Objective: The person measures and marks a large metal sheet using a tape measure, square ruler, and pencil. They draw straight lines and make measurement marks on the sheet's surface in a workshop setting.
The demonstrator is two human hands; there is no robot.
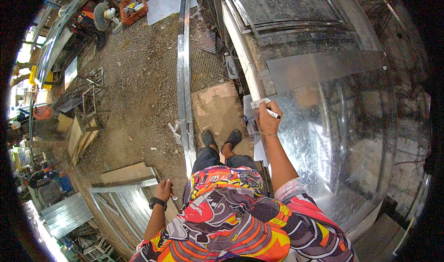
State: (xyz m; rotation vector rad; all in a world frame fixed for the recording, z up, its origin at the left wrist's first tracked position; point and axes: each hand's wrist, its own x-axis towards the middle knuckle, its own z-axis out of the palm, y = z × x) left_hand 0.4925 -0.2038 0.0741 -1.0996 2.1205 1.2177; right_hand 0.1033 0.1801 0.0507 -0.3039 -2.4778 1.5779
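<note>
My right hand is closed around a white marker pen with a dark end. It rests at the left edge of a shiny metal sheet on the bench, beside a small pale piece at the corner. Just beyond the hand, a grey metal strip lies across the sheet. My left hand, with a dark watch at the wrist, hangs low by my side. Its fingers are curled, and a small white bit shows near them; whether they hold it is unclear.
Long metal profiles run along the left of the board under my feet. Behind the left hand stands a metal frame. An orange crate and a fan are at the far left. Framed panels lie farther along the bench.
</note>
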